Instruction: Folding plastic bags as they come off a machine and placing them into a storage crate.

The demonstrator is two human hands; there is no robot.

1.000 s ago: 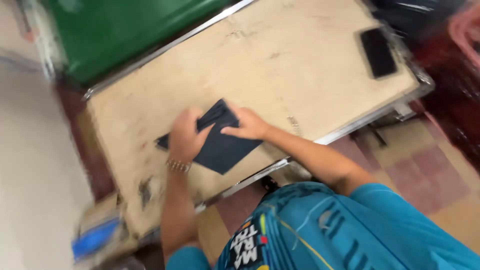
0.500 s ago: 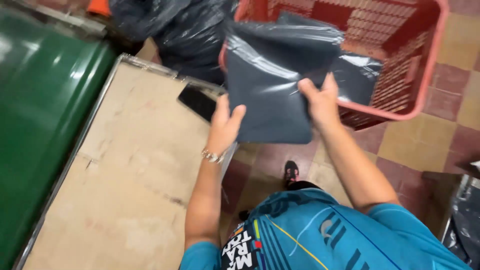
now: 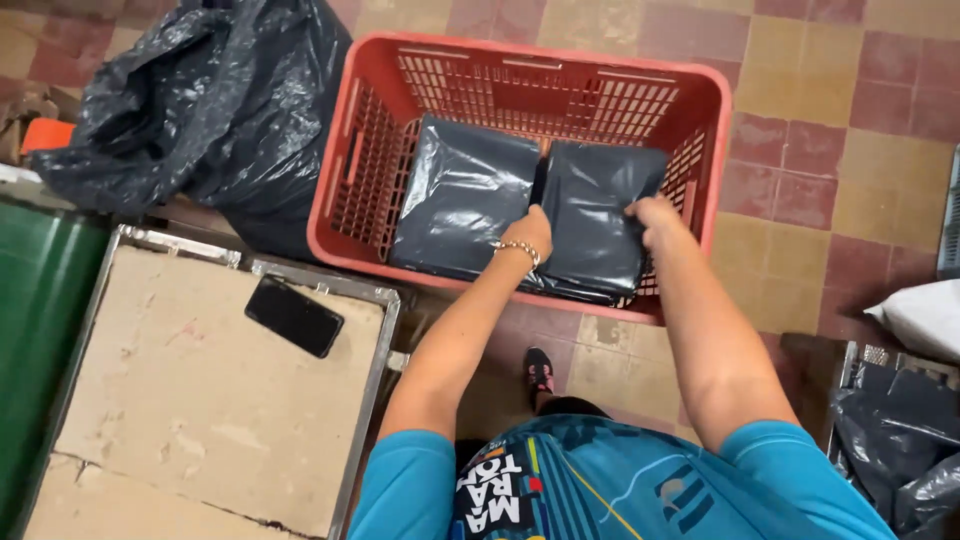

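Observation:
A red plastic crate [image 3: 360,180] stands on the tiled floor. Two dark grey plastic packages lie side by side in it. My left hand [image 3: 527,232], with a bead bracelet on the wrist, grips the left edge of the right-hand package [image 3: 597,215]. My right hand [image 3: 655,218] grips that same package at its right edge, down inside the crate. The left-hand package [image 3: 460,195] lies flat beside it, untouched.
A worn table top with a metal rim [image 3: 200,400] is at the lower left, with a black phone [image 3: 294,316] on it. A black bin bag [image 3: 200,110] sits left of the crate. More dark bags [image 3: 890,440] and a white bag [image 3: 925,315] lie at the right.
The package was folded on the table, then carried over the crate. Now both hands have lowered it into the crate beside the other package. The view has swung from table to crate.

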